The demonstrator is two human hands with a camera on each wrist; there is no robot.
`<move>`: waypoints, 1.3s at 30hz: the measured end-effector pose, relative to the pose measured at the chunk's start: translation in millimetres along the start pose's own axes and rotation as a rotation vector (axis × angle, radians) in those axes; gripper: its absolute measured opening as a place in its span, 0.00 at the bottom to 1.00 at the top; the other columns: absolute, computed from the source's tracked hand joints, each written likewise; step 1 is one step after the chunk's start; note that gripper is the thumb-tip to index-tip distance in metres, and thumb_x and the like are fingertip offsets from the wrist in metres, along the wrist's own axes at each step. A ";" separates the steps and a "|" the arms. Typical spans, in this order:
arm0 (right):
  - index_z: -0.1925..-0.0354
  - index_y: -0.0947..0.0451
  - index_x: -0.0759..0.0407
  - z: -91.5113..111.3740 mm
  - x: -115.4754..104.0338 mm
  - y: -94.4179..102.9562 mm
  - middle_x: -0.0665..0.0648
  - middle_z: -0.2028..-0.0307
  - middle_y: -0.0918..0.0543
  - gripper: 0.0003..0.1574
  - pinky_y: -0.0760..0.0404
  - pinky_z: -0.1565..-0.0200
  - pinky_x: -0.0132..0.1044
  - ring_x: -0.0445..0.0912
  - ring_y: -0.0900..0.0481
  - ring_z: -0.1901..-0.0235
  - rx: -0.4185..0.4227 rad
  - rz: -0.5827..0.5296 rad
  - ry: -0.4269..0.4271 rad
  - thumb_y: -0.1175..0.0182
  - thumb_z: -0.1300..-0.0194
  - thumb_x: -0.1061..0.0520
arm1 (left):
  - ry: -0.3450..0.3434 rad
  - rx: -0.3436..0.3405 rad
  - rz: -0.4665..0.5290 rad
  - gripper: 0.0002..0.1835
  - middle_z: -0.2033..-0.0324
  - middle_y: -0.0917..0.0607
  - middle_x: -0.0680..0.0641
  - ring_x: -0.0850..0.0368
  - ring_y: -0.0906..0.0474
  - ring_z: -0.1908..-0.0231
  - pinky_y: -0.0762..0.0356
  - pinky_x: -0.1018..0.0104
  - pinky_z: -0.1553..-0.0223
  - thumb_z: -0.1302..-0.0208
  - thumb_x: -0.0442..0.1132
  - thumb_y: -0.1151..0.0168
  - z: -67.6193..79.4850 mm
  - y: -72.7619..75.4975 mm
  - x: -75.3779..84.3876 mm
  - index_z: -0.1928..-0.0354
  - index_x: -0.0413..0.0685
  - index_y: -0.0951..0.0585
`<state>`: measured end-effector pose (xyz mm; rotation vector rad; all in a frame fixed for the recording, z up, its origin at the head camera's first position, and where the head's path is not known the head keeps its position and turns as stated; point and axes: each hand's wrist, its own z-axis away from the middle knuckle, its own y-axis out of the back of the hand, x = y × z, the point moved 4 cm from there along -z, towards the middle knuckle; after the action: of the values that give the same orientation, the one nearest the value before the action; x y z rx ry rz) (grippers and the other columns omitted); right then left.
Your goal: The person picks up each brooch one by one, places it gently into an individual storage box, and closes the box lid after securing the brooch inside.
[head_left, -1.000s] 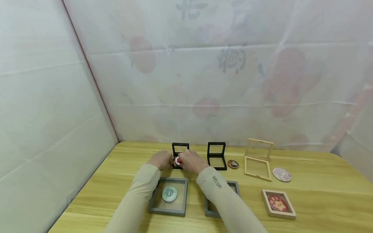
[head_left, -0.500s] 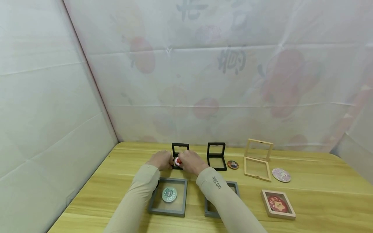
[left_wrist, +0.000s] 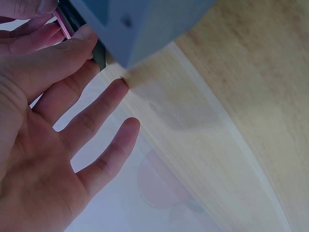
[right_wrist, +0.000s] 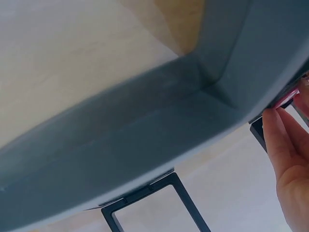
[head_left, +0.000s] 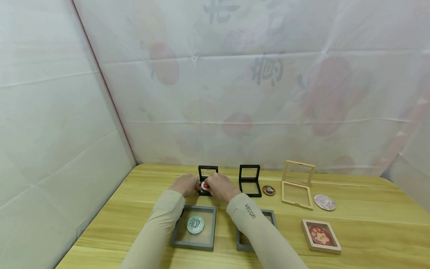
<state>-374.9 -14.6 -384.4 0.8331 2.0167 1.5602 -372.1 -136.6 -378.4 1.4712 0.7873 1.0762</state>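
Observation:
In the head view my left hand (head_left: 186,185) is at the left side of a small black display frame (head_left: 208,167) that stands unfolded at the back. The left wrist view shows the thumb and index finger pinching the frame's dark corner (left_wrist: 100,55), the other fingers spread. My right hand (head_left: 220,186) reaches in from the right and pinches a round red and white badge (head_left: 204,186) over the frame's lower half. Only the badge's pink edge (right_wrist: 286,98) shows in the right wrist view. The fingers hide part of the badge and frame.
A grey frame (head_left: 214,228) with a green badge (head_left: 195,224) lies under the left forearm, another grey frame (head_left: 273,216) under the right. Rightward are a second black frame (head_left: 249,166), an orange badge (head_left: 268,190), an unfolded wooden frame (head_left: 311,198), a purple badge (head_left: 324,202) and a boxed red badge (head_left: 320,235).
The red and white badge has shifted very slightly to the left in the right fingers. Both hands and arms have otherwise stayed in place.

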 end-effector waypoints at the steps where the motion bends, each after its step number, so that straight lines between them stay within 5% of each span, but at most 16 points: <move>1: 0.64 0.14 0.61 -0.2 0.0 0.1 0.55 0.69 0.14 0.04 0.18 0.65 0.34 0.47 0.15 0.68 -0.003 -0.003 -0.001 0.28 0.36 0.61 | -0.001 0.003 0.000 0.16 0.82 0.26 0.55 0.59 0.36 0.76 0.35 0.63 0.71 0.43 0.31 0.25 0.3 0.0 0.3 0.84 0.50 0.20; 12: 0.71 0.15 0.52 -0.9 -1.0 -2.7 0.52 0.71 0.19 0.09 0.19 0.67 0.36 0.44 0.21 0.70 0.005 0.047 0.004 0.33 0.32 0.58 | 0.004 0.013 -0.013 0.12 0.78 0.19 0.54 0.59 0.33 0.75 0.28 0.62 0.69 0.42 0.32 0.25 1.6 0.1 0.9 0.80 0.49 0.16; 19: 0.67 0.11 0.54 -0.9 -2.1 -3.2 0.54 0.69 0.18 0.07 0.17 0.65 0.37 0.47 0.19 0.68 -0.011 0.071 -0.008 0.34 0.30 0.57 | -0.002 0.006 0.004 0.10 0.79 0.20 0.56 0.60 0.34 0.75 0.31 0.64 0.71 0.45 0.31 0.23 -0.2 -0.7 -0.6 0.79 0.48 0.15; 28: 0.64 0.10 0.54 0.3 0.8 -1.8 0.53 0.68 0.17 0.04 0.18 0.65 0.35 0.45 0.19 0.68 0.014 0.025 0.009 0.31 0.32 0.57 | -0.087 0.021 0.060 0.06 0.74 0.14 0.52 0.60 0.28 0.74 0.23 0.63 0.67 0.47 0.28 0.23 -0.7 3.3 -4.2 0.76 0.44 0.11; 34: 0.54 0.14 0.61 2.2 7.8 4.4 0.58 0.61 0.15 0.10 0.17 0.63 0.38 0.49 0.17 0.63 0.020 -0.087 -0.035 0.32 0.32 0.58 | -0.171 0.109 0.131 0.05 0.66 0.10 0.43 0.49 0.14 0.65 0.16 0.58 0.61 0.41 0.24 0.31 -0.5 8.6 -11.2 0.66 0.37 0.10; 39: 0.62 0.14 0.60 2.6 16.5 9.2 0.55 0.68 0.14 0.03 0.19 0.68 0.37 0.43 0.19 0.72 0.026 -0.169 -0.057 0.33 0.32 0.61 | -0.147 0.184 0.152 0.06 0.63 0.10 0.42 0.48 0.13 0.62 0.16 0.56 0.60 0.38 0.26 0.34 0.6 13.5 -17.7 0.63 0.37 0.10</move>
<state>-383.2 0.4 -376.1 0.6892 2.0144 1.4039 -379.2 -155.4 -368.8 1.7688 0.6925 1.0151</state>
